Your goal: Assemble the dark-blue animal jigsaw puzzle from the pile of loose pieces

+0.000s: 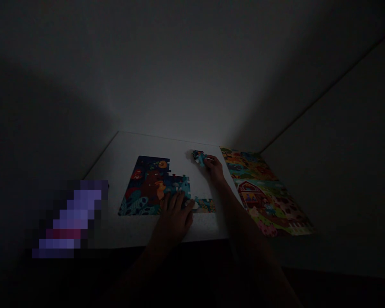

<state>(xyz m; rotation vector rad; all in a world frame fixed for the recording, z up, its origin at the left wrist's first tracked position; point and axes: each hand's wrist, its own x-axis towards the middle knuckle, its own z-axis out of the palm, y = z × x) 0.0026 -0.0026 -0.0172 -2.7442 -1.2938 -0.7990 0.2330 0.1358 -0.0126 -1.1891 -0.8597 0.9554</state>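
Observation:
A partly joined jigsaw puzzle (154,188) with a dark blue night scene and a brown animal lies on the white table. My left hand (173,214) rests on its lower right part, fingers stretched out and spread. At the far side, right of the joined part, is a small cluster of loose puzzle pieces (198,156). My right hand (214,169) is at this cluster, thumb and fingers closed on a puzzle piece (206,160) at its right side. The dim light hides the piece's exact outline.
Right of the puzzle lie two colourful pictures, one with animals (248,164) and one with a red barn (269,207). A pale wall (186,85) rises behind the table (128,147). A blurred-out purple patch (70,220) covers the left side.

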